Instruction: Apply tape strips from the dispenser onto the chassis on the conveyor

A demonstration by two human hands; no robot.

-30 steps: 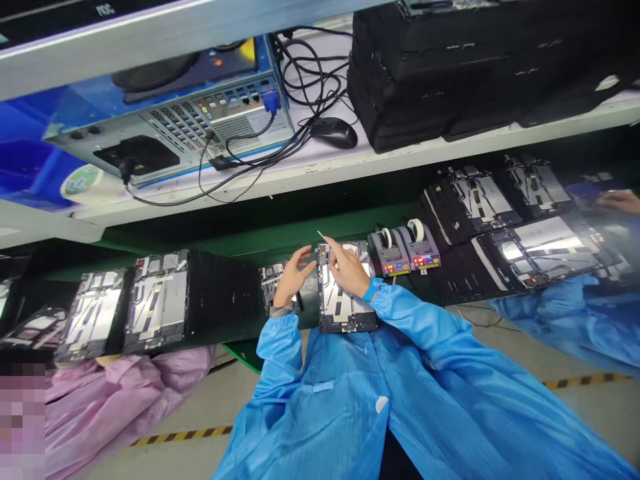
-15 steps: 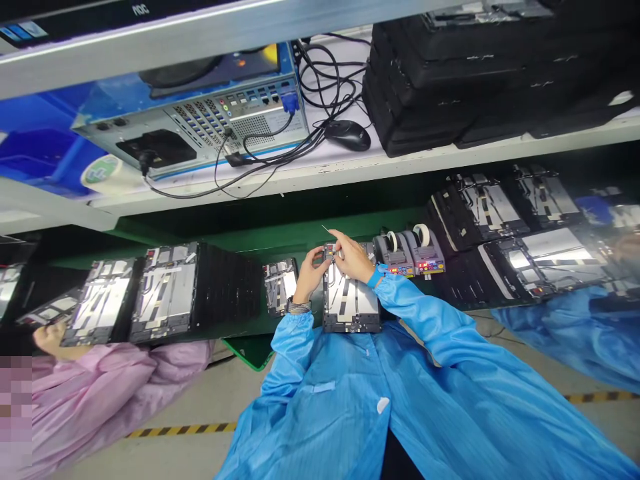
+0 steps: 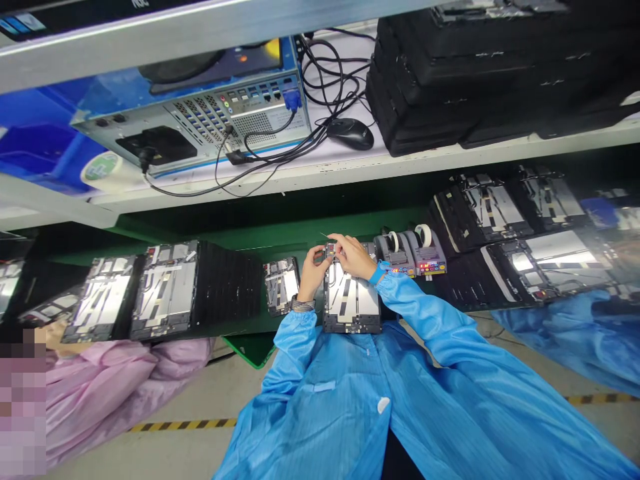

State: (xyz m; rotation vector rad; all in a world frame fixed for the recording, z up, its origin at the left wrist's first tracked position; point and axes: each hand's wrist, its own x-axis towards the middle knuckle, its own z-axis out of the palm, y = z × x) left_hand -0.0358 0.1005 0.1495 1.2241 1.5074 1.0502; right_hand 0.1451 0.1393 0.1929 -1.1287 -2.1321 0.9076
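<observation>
An opened tablet with its silver battery and dark flex strips showing lies in front of me, close to my body. My left hand is at its upper left corner, thumb and index finger pinched together; what they grip is too small to tell. Over the top of the tablet, my right hand is closed, with a thin pointed tool sticking out past its fingers to the upper left. The fingertips of both hands almost meet. Left of my left hand lies a smaller opened device.
Two tape dispensers stand right of the tablet. Stacks of opened tablets are at left, more tablets at right. A computer case, mouse and cables sit on the shelf above. Co-workers' sleeves show at both sides.
My left hand has shifted slightly to the right. The tool in my right hand has tilted a little flatter. The tablet has stayed in place.
</observation>
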